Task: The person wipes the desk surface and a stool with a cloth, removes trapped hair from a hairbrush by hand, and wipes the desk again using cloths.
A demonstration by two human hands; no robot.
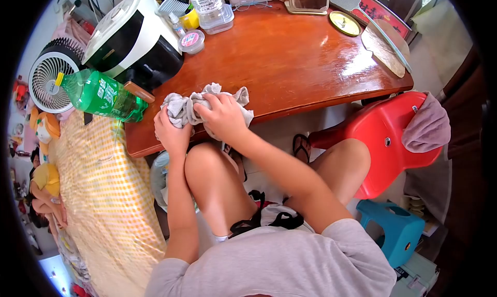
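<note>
A crumpled light grey cloth [178, 108] is bunched up at the front edge of the wooden table [259, 64]. On its left end, my left hand [173, 135] is closed around the fabric. My right hand [223, 116] grips the other part, fingers curled over the top and folds showing on both sides. The cloth's underside is hidden, so I cannot tell whether it rests on the tabletop. Just left of my hands, a green plastic bottle [106, 96] with a yellow cap lies tilted near the table's corner.
At the back left stand a black-and-white appliance [129, 38], a round fan [52, 82] and plastic tubs [215, 18]. A fly swatter [380, 30] and yellow round lid [345, 23] lie at the right. Below are a red chair [383, 136] and blue stool [391, 227].
</note>
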